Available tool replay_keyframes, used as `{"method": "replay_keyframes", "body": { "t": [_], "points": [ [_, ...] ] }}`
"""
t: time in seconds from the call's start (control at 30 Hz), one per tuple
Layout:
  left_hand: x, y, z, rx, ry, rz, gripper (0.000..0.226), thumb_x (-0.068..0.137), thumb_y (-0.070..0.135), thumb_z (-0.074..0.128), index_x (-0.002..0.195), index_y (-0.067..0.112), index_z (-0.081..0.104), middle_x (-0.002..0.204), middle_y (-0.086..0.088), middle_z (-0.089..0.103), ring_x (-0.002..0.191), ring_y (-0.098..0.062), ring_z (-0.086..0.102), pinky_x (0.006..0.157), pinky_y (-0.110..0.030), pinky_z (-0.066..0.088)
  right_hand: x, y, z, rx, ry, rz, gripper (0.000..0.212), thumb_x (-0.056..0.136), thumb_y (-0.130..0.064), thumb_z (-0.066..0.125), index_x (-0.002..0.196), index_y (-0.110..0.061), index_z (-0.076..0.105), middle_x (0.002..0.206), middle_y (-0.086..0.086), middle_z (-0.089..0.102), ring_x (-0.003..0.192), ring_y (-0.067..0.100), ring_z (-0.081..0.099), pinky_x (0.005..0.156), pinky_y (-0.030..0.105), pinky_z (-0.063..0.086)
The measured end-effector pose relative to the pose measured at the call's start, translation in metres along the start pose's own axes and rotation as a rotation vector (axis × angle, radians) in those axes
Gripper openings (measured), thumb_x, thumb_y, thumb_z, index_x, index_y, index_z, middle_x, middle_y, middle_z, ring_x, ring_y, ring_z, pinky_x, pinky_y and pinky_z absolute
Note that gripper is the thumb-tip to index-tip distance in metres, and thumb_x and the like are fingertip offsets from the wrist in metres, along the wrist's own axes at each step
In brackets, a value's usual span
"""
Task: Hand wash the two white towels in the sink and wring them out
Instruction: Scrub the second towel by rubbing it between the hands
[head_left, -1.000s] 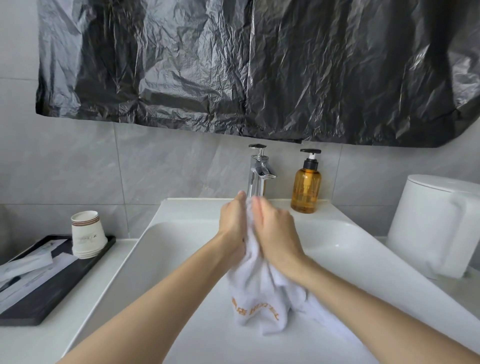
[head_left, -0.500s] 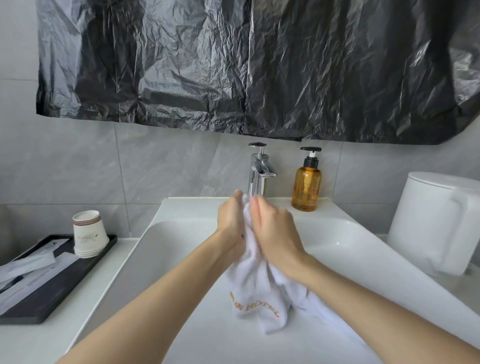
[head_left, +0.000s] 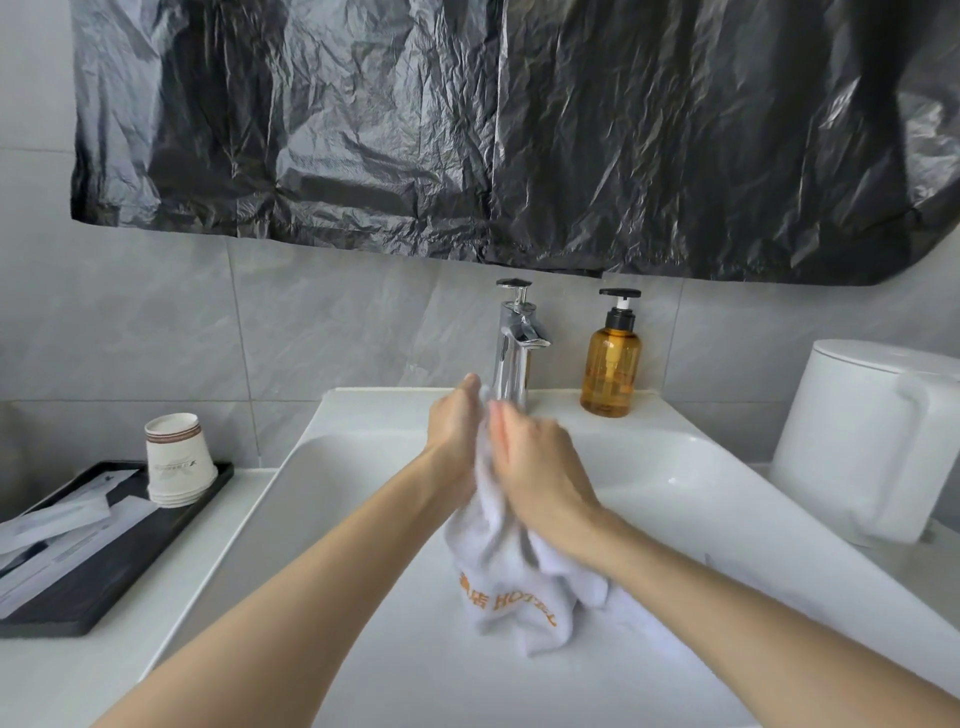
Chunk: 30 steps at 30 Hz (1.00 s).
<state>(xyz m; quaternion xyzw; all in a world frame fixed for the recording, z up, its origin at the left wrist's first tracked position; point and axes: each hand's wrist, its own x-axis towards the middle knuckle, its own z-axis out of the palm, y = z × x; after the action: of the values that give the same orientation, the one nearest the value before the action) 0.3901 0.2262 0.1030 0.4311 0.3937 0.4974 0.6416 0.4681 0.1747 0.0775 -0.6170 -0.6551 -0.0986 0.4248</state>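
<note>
Far L: black tray on the surface, w/ flat paper packets and a stack of paper cups upside down at its rear corner.

Centre: white sink. Left hand and right hand are pressed together above the basin, each gripping the bunched upper part of the white towel between them. R fingertips blurred. Towel's lower end hangs down to the basin floor, orange "HOTEL" lettering facing the camera. More white cloth lies in the basin under the R forearm; cannot tell if it is a separate towel.

Behind hands: chrome faucet. Just R of it, amber pump bottle on the sink ledge.

Far R: white lidded container w/ handle.

Above, full width: black plastic sheet on the wall.
</note>
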Motion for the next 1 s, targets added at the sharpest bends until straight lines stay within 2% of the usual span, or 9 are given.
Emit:
{"method": "replay_keyframes", "body": {
  "t": [0.1, 0.23, 0.37, 0.47, 0.53, 0.63, 0.73, 0.9, 1.0],
  "points": [
    [-0.002, -0.006, 0.004, -0.005, -0.046, -0.028, 0.031, 0.1, 0.034, 0.046, 0.087, 0.011, 0.062, 0.078, -0.009, 0.063, 0.067, -0.021, 0.061, 0.062, -0.025, 0.045, 0.017, 0.008, -0.007, 0.008, 0.01, 0.184, 0.029, 0.105, -0.024, 0.027, 0.091, -0.011, 0.049, 0.093, 0.023, 0.064, 0.09, 0.041, 0.06, 0.064, 0.035, 0.029],
    [0.001, -0.004, -0.001, -0.013, -0.052, -0.017, 0.039, 0.101, 0.032, 0.047, 0.067, 0.013, 0.052, 0.052, -0.002, 0.054, 0.048, -0.014, 0.053, 0.053, -0.025, 0.039, -0.004, -0.001, -0.001, -0.027, 0.017, -0.113, 0.038, 0.104, -0.032, 0.029, 0.098, -0.007, 0.056, 0.079, 0.024, 0.065, 0.075, 0.042, 0.061, 0.059, 0.037, 0.032],
    [-0.004, 0.005, -0.002, -0.031, -0.155, -0.084, 0.04, 0.1, 0.042, 0.043, 0.082, 0.011, 0.06, 0.073, -0.009, 0.061, 0.064, -0.02, 0.061, 0.062, -0.026, 0.047, 0.014, 0.007, -0.008, 0.076, 0.024, -0.015, 0.025, 0.104, -0.023, 0.035, 0.083, -0.015, 0.045, 0.074, 0.021, 0.061, 0.072, 0.041, 0.058, 0.058, 0.036, 0.029],
    [-0.001, 0.018, -0.013, -0.01, -0.172, -0.076, 0.043, 0.1, 0.048, 0.041, 0.078, 0.013, 0.052, 0.065, -0.006, 0.055, 0.058, -0.017, 0.055, 0.06, -0.027, 0.043, -0.008, -0.007, -0.007, 0.094, -0.321, -0.214, 0.033, 0.099, -0.033, 0.04, 0.067, -0.025, 0.038, 0.055, 0.003, 0.045, 0.056, 0.03, 0.044, 0.056, 0.04, 0.034],
    [-0.002, 0.026, -0.021, 0.066, -0.176, -0.049, 0.05, 0.097, 0.054, 0.044, 0.088, 0.008, 0.058, 0.066, -0.008, 0.064, 0.062, -0.02, 0.062, 0.068, -0.031, 0.049, 0.0, -0.007, -0.016, 0.296, -0.464, -0.091, 0.043, 0.097, -0.043, 0.043, 0.057, -0.025, 0.04, 0.051, -0.005, 0.037, 0.053, 0.017, 0.036, 0.055, 0.035, 0.032],
    [0.002, 0.039, -0.027, 0.127, -0.186, 0.02, 0.065, 0.088, 0.063, 0.054, 0.112, 0.003, 0.059, 0.094, -0.011, 0.07, 0.09, -0.025, 0.068, 0.088, -0.038, 0.053, 0.026, 0.007, -0.036, 0.669, -0.448, 0.29, 0.044, 0.101, -0.031, 0.043, 0.067, -0.011, 0.063, 0.06, 0.003, 0.059, 0.051, 0.013, 0.053, 0.05, 0.024, 0.043],
    [-0.004, 0.055, -0.034, 0.1, -0.151, 0.107, 0.059, 0.086, 0.059, 0.06, 0.113, 0.007, 0.058, 0.088, -0.007, 0.067, 0.083, -0.02, 0.067, 0.078, -0.033, 0.052, 0.029, 0.045, -0.037, 0.472, -0.485, 0.211, 0.007, 0.089, -0.022, 0.059, 0.086, -0.02, 0.065, 0.089, -0.001, 0.068, 0.073, 0.011, 0.062, 0.066, 0.027, 0.054],
    [-0.007, 0.072, -0.053, 0.008, -0.111, 0.176, 0.062, 0.08, 0.056, 0.067, 0.116, 0.007, 0.055, 0.072, -0.006, 0.069, 0.067, -0.019, 0.07, 0.066, -0.031, 0.054, 0.016, 0.07, -0.025, 0.02, -1.067, 0.188, 0.017, 0.066, -0.037, 0.055, 0.08, -0.037, 0.064, 0.094, -0.014, 0.066, 0.099, 0.01, 0.059, 0.092, 0.027, 0.047],
    [-0.01, 0.077, -0.06, -0.015, -0.133, 0.187, 0.057, 0.081, 0.057, 0.066, 0.107, 0.007, 0.058, 0.066, -0.007, 0.071, 0.065, -0.02, 0.072, 0.065, -0.032, 0.055, 0.012, 0.075, -0.017, -0.076, -1.074, 0.152, 0.025, 0.064, -0.037, 0.059, 0.085, -0.027, 0.068, 0.097, -0.002, 0.072, 0.092, 0.014, 0.062, 0.088, 0.033, 0.052]
  ]
}}
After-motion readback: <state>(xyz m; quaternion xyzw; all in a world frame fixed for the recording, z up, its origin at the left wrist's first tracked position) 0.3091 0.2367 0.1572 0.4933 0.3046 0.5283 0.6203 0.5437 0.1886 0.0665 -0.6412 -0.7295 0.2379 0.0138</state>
